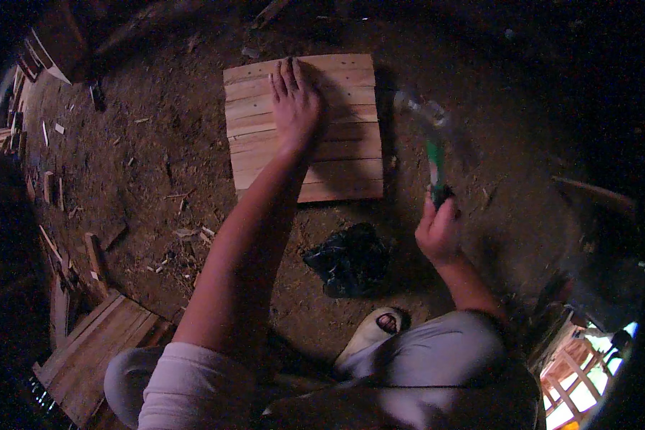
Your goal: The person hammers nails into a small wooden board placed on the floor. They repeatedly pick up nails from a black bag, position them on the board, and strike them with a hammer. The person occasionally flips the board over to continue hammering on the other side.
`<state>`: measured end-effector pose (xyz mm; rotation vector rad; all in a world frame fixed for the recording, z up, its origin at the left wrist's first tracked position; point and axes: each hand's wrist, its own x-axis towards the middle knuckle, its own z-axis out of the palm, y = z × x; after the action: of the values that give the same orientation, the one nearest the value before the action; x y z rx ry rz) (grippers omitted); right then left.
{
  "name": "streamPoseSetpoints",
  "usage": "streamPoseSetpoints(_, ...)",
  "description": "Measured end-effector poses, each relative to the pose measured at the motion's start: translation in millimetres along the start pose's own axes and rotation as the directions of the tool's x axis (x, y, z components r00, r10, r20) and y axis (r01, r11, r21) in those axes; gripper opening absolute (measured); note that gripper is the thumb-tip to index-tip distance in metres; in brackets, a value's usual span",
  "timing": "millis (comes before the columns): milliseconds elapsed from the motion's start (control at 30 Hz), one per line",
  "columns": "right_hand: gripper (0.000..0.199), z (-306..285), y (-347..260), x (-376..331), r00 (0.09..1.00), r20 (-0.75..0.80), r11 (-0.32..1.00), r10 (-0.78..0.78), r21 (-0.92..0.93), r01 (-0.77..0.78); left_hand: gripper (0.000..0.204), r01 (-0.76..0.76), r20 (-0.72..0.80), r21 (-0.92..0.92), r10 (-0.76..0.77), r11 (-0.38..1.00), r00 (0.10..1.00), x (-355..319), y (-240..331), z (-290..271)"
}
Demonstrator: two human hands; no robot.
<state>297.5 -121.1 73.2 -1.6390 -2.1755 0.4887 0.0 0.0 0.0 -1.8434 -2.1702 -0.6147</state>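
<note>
A slatted wooden panel point(344, 148) made of several planks side by side lies on the dirt floor in front of me. Small dark nail heads dot its far planks. My left hand point(296, 107) rests flat on the panel's far half, fingers stretched toward its far edge. To the right of the panel, my right hand point(441, 223) is closed round the handle of a hammer point(436, 159). The handle is green toward the head; the metal head is raised, apart from the panel, and smeared by motion. A black plastic bag point(347, 259) sits crumpled between the panel and my foot.
Another plank panel point(100, 351) lies at the lower left, near loose wood pieces point(94, 256). Wood scraps and chips litter the dirt floor point(150, 208) on the left. At the right, a board point(595, 193) lies in shadow. My shoe point(371, 334) stands below the bag.
</note>
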Motion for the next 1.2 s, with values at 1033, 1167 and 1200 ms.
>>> streamPoseSetpoints(1033, 0.020, -3.2, 24.1, 21.5, 0.954, -0.117, 0.953, -0.277, -0.159, 0.258, 0.057, 0.010, -0.035, -0.031, -0.011, 0.999, 0.999, 12.0, 9.8, 9.5)
streamPoseSetpoints(1167, 0.019, -5.5, 13.0, 34.6, 0.995, 0.031, 0.994, -0.091, -0.060, 0.093, 0.056, -0.007, -0.030, -0.038, 0.006, 0.999, 1.000, 10.8, 3.7, 13.3)
streamPoseSetpoints(1200, 0.018, -11.7, 9.8, 32.4, 0.995, -0.027, 0.994, -0.098, -0.041, 0.096, 0.056, -0.010, -0.036, -0.020, 0.009, 1.000, 0.999, 10.5, 1.5, 13.8)
